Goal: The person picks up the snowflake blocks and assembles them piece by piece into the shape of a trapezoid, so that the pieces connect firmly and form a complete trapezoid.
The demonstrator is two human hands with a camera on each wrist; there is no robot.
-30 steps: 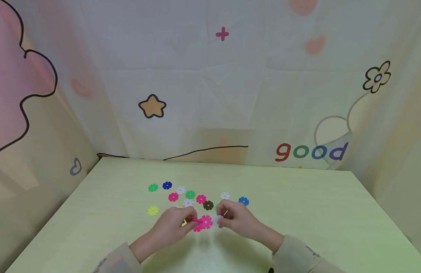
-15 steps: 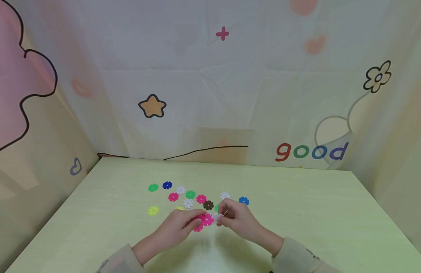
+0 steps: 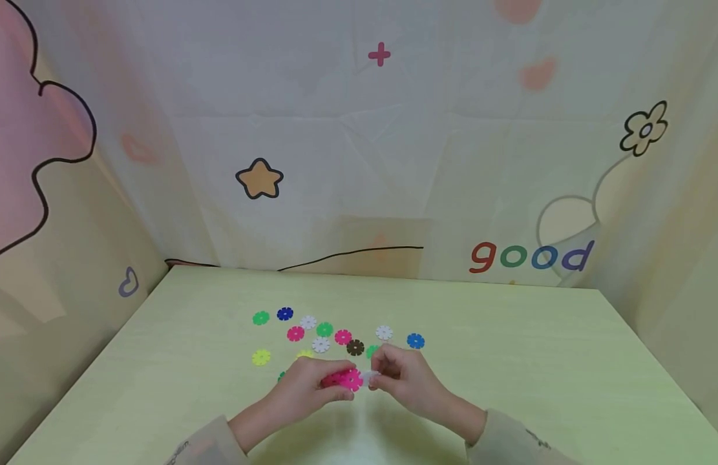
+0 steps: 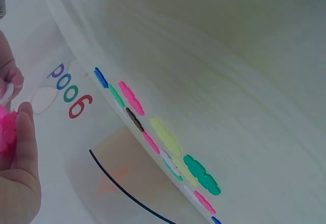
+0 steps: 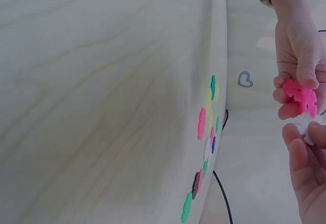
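Observation:
In the head view my left hand [image 3: 303, 389] holds a cluster of joined pink notched discs [image 3: 352, 380] between its fingers and thumb, raised over the table. My right hand [image 3: 410, 380] pinches a white notched disc [image 3: 367, 378] right at the cluster's right edge. From the right wrist, the white disc [image 5: 305, 124] meets the end of the pink discs [image 5: 307, 101], and fingers partly cover both. At the left wrist view's edge the pink discs [image 4: 7, 131] lie against the left hand's fingers.
Loose notched discs lie spread beyond the hands, among them a brown disc [image 3: 355, 347], a blue disc [image 3: 415, 340] and a yellow disc [image 3: 261, 357]. A dark green disc [image 4: 201, 175] lies near the left hand. A printed curtain [image 3: 312, 148] stands behind the pale table [image 3: 510, 361].
My left fingers have shifted and straightened along the pink discs, covering more of them. The pink and white pieces have dipped slightly. The right hand keeps its pinch nearly in place.

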